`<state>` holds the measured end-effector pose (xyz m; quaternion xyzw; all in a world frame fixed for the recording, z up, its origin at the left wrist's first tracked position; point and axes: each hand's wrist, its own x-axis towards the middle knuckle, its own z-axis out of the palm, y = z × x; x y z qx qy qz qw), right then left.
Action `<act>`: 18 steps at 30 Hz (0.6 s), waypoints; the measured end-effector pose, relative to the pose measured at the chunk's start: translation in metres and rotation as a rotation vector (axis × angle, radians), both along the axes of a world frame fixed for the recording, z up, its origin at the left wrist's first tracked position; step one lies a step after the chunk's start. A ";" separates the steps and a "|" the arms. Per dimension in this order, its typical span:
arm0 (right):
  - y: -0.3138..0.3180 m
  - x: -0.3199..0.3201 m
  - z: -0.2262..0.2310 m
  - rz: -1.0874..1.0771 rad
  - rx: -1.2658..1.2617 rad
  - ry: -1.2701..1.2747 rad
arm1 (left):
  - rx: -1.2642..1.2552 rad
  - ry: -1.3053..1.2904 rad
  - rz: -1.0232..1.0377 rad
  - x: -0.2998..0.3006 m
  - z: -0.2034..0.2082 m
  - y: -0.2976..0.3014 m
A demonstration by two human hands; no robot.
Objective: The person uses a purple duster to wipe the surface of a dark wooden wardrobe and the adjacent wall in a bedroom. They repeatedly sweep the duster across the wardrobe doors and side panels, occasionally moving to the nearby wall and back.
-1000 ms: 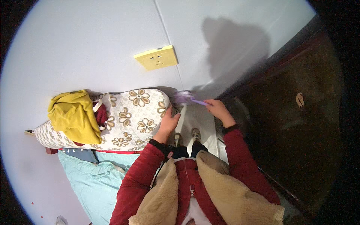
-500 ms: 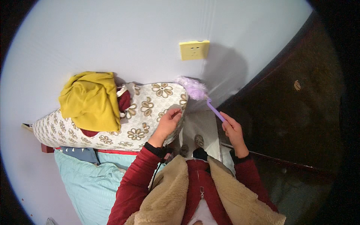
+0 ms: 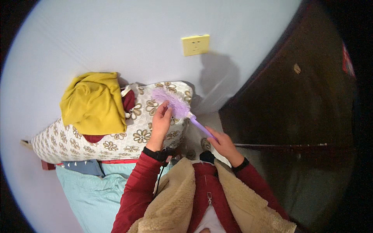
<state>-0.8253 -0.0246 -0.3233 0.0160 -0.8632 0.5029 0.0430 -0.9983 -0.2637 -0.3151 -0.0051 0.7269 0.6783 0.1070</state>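
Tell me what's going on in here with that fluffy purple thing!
A person grips the handle of a purple fluffy duster in the right hand. The left hand is up at the fluffy end, though whether it is touching the fluff is hard to tell. The fluff is over the flower-patterned headboard. A mustard-yellow cloth is draped over the headboard further left, and a yellow wall socket is on the wall above.

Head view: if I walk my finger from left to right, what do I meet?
Crumpled mustard-yellow cloth, fluffy lilac duster head, bare right hand, small pale-tan patch, narrow reddish strip.
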 end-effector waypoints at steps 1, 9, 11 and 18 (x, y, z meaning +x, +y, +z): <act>0.000 0.002 0.000 -0.043 0.143 0.107 | -0.013 -0.043 -0.073 0.001 0.002 0.001; 0.003 0.019 -0.091 -0.362 -0.209 -0.265 | -0.013 -0.040 -0.053 -0.001 0.008 0.011; 0.005 0.026 -0.123 -0.499 -0.234 -0.497 | 0.009 -0.087 -0.112 0.001 0.005 0.010; -0.038 0.035 -0.136 -0.500 -1.316 -0.546 | -0.029 -0.179 -0.193 0.008 -0.007 0.009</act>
